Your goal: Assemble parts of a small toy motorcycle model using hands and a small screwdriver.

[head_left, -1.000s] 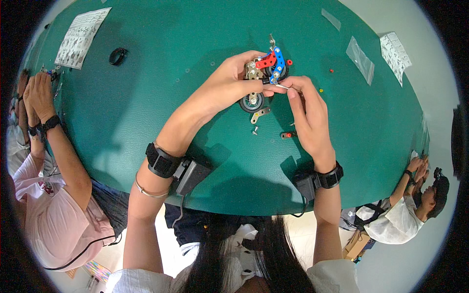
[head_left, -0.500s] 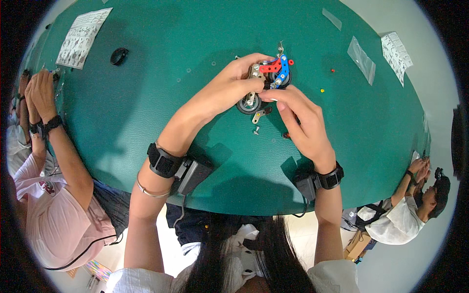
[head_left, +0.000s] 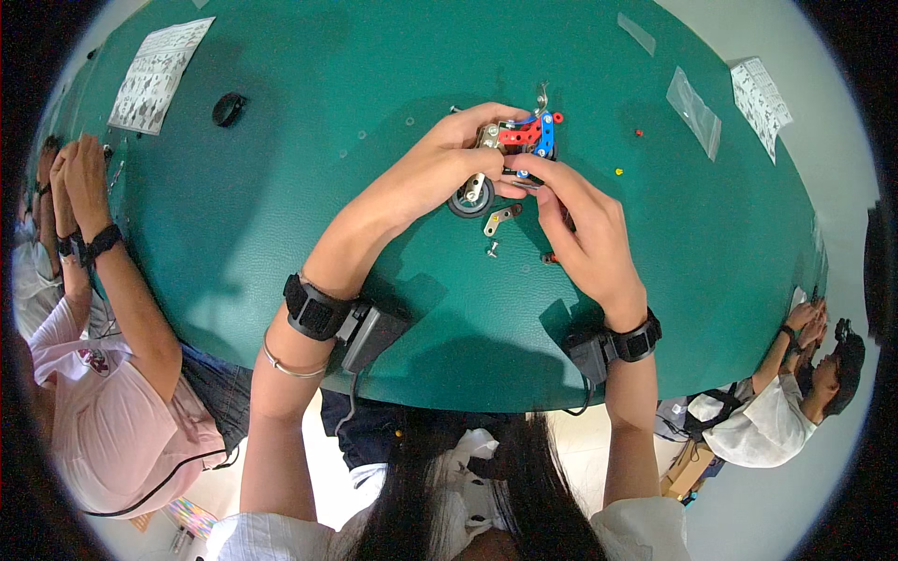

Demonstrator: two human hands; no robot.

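Observation:
A small toy motorcycle model [head_left: 516, 137] of red, blue and metal strips with black wheels is held above the table. My left hand [head_left: 449, 157] is closed round its left side, near the black wheel [head_left: 472, 197]. My right hand [head_left: 580, 201] pinches at the model's lower right, its thumb and forefinger close together; whatever lies between them is too small to tell. Just below the model lie a bent metal strip [head_left: 503, 219] with a yellow dot and a few small screws [head_left: 493, 250]. Beside my right hand sits a small dark and red part [head_left: 549, 258], partly hidden.
On the green table [head_left: 281, 187] lie an instruction sheet [head_left: 161, 75], a black band [head_left: 227, 109], a clear plastic bag [head_left: 694, 112], a second sheet [head_left: 760, 107] and tiny red and yellow pieces [head_left: 619, 172]. Other people sit left [head_left: 122, 374] and right [head_left: 772, 421].
My right hand's fingers have shifted up onto the lower right of the motorcycle model. The model has turned slightly in my left hand, and its right wheel is now mostly covered.

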